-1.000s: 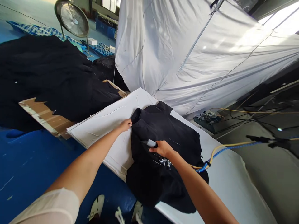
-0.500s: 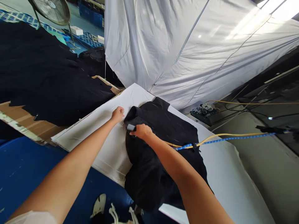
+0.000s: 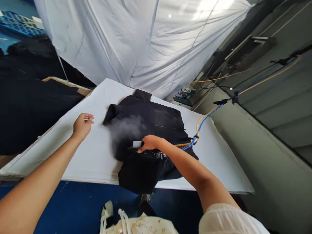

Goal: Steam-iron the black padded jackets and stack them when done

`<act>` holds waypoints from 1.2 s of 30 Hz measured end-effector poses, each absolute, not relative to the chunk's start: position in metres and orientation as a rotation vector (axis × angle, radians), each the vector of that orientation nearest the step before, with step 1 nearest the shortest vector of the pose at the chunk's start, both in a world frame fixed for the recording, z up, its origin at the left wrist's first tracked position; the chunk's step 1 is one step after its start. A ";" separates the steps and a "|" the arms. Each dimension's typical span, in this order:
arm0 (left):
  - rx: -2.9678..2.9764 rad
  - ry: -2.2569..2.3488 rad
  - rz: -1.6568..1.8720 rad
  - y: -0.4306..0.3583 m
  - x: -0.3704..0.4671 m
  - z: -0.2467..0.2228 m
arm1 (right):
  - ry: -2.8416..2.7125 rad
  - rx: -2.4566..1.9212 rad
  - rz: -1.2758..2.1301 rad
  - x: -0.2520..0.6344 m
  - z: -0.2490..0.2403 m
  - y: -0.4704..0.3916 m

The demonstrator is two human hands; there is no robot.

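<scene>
The black garment (image 3: 162, 113) lies spread on the white worktop (image 3: 90, 167), directly beneath the right hand (image 3: 151, 143) and reaching away past it on the far side, with a smaller part on the near side. That hand is wrapped around the handle of an iron (image 3: 137, 144), whose long axis runs roughly sideways, its grey end pointing from the fingers toward the left hand's side. The right hand is clearly the nearer one to the cloth; the left hand (image 3: 83, 126) is empty, fingers loosely curled, to the left of the garment and apart from it; whether it touches the worktop I cannot tell. Yellow and blue hoses (image 3: 212, 112) lead off to the right of the right hand. Compared with half a second ago, the left hand has drawn away from the garment's edge, the iron sits farther in from that edge, and a puff of steam (image 3: 129, 126) now shows just beyond the right hand
</scene>
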State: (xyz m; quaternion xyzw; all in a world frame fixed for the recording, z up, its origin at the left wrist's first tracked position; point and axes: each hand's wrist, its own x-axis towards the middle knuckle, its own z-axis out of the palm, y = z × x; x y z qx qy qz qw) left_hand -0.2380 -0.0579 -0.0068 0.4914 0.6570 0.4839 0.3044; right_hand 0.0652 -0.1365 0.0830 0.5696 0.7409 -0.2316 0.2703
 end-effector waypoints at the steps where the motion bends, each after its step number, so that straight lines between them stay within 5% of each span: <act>1: 1.338 1.694 1.267 -0.060 -0.228 -0.006 | 1.966 1.623 -0.604 0.092 0.082 -0.145; 15: 1.938 1.007 0.240 -0.125 -0.085 -0.011 | 1.057 3.008 -0.462 0.413 0.048 -0.219; 20: 2.056 1.350 -0.152 -0.125 -0.059 -0.026 | 0.877 3.113 -0.223 0.444 0.024 -0.217; 24: 2.110 1.519 -0.192 -0.114 -0.042 -0.039 | 1.281 3.001 0.119 0.406 0.028 -0.209; 26: 2.134 1.568 -0.231 -0.106 -0.035 -0.043 | 1.645 2.901 -0.173 0.378 0.032 -0.207; 30: 2.165 1.636 -0.242 -0.096 -0.024 -0.044 | 1.889 2.510 -1.330 0.325 0.027 -0.216; 36: 2.108 1.660 -0.191 -0.087 -0.019 -0.035 | 1.791 2.585 -1.369 0.280 0.012 -0.235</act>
